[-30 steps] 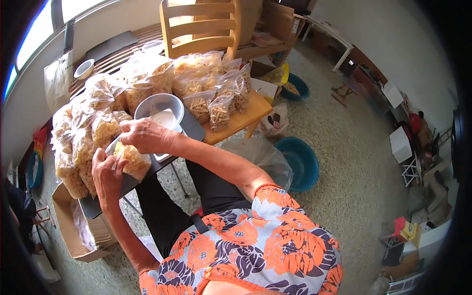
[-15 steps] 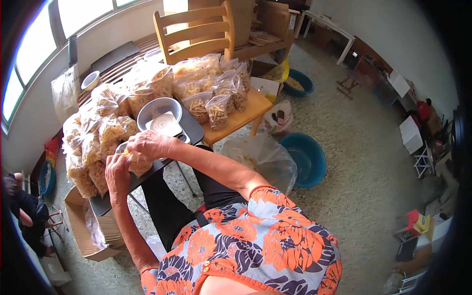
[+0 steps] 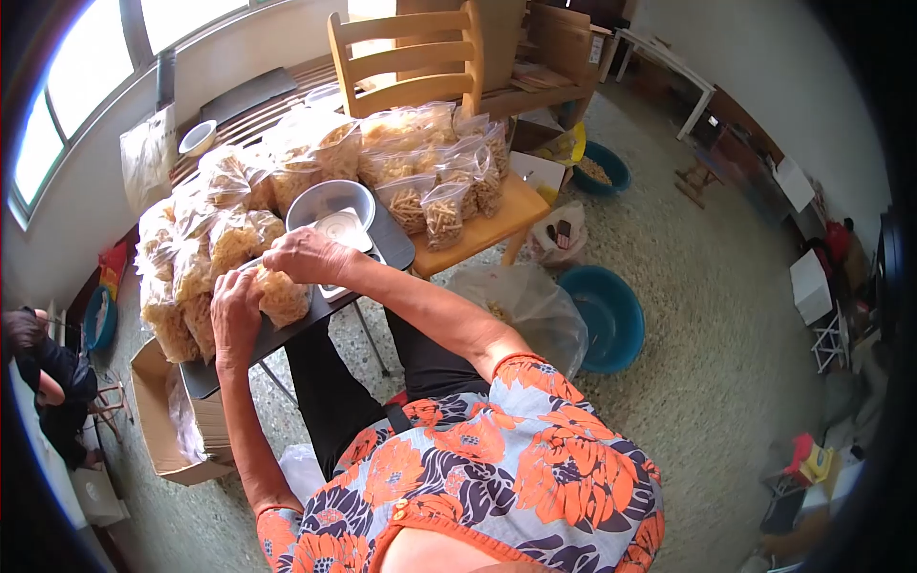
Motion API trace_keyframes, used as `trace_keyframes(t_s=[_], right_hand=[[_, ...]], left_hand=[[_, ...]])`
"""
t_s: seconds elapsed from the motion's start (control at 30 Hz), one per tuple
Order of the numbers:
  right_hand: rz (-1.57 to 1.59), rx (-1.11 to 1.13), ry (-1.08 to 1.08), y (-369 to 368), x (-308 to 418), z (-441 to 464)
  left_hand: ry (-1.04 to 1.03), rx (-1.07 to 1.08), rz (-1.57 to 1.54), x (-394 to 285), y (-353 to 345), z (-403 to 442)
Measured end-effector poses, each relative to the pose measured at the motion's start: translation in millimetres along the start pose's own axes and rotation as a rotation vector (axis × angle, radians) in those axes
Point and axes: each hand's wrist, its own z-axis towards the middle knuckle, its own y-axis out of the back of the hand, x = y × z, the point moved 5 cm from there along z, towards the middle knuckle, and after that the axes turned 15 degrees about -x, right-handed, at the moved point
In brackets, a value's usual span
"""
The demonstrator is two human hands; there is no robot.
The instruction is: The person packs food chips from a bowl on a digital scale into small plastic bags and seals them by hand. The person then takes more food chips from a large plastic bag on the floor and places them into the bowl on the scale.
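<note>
A clear plastic bag of pale yellow snack pieces (image 3: 284,298) stands at the near edge of the dark tabletop (image 3: 390,250). My left hand (image 3: 236,313) is closed at the left of the bag's top edge. On the other side, my right hand (image 3: 310,256) pinches the same edge, its knuckles facing up. Just beyond it sits a white scale (image 3: 339,232) with a clear round bowl (image 3: 330,199) beside its plate. Filled bags (image 3: 196,253) are heaped against the left side. My fingertips and the bag's opening are partly hidden.
More zip bags of sticks (image 3: 444,218) stand on a wooden chair (image 3: 482,224). A blue-green basin (image 3: 611,320) and a large clear bag (image 3: 521,306) are on the floor at right. An open carton (image 3: 177,420) lies below left; another person (image 3: 48,382) sits at far left.
The view has shifted, so the scene sits farther right and slightly higher. My hands remain at the bag's top, slightly higher on it, and more of the bag shows below them.
</note>
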Motion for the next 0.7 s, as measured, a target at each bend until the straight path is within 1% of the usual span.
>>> trace_keyframes(t_s=[0.1, 0.17, 0.23, 0.3, 0.33, 0.37, 0.4, 0.43, 0.47, 0.5, 0.53, 0.57, 0.6, 0.63, 0.67, 0.7], right_hand=[[0.008, 0.013, 0.009, 4, -3, 0], [0.018, -0.018, 0.012, 15, 2, 4], [0.035, -0.046, 0.017, 15, 3, 1], [0.04, -0.006, 0.021, 11, 3, 0], [0.042, -0.001, 0.023, 11, 0, 1], [0.043, 0.047, 0.018, 8, -3, 0], [0.059, 0.096, 0.009, 2, -2, -2], [-0.02, 0.095, 0.054, 9, 2, 1], [-0.065, 0.171, 0.031, 8, 1, 4], [-0.15, 0.171, 0.103, 15, 3, 7], [-0.168, 0.118, 0.253, 0, -6, 3], [0.012, 0.123, 0.231, 3, -12, 4], [0.0, 0.22, 0.173, 1, -17, 4], [0.157, 0.126, 0.037, 5, -23, 3], [0.199, 0.128, 0.052, 8, -23, 5], [0.28, 0.077, 0.045, 6, -26, 6]], left_hand=[[-0.027, 0.073, -0.018, -12, 10, 11], [0.046, 0.164, -0.101, -11, 9, 14], [0.058, 0.162, -0.101, -11, 6, 14], [0.07, 0.154, -0.099, -6, 1, 12], [0.04, 0.165, -0.093, -5, -4, 9], [0.01, 0.182, -0.085, -2, -6, 4], [0.024, 0.196, -0.075, 2, -8, 4], [-0.034, 0.18, -0.083, 2, -10, 7], [-0.078, 0.177, -0.085, 3, -11, 7], [-0.124, 0.157, -0.085, 5, -13, 7], [-0.163, 0.147, -0.079, 10, -17, 6], [-0.156, 0.085, -0.113, 19, -21, -1], [-0.125, 0.226, -0.1, 18, -18, 3], [-0.139, 0.161, -0.103, 21, -18, 2], [-0.162, 0.091, -0.107, 24, -15, -2], [-0.118, 0.136, -0.098, 25, -13, -2]])
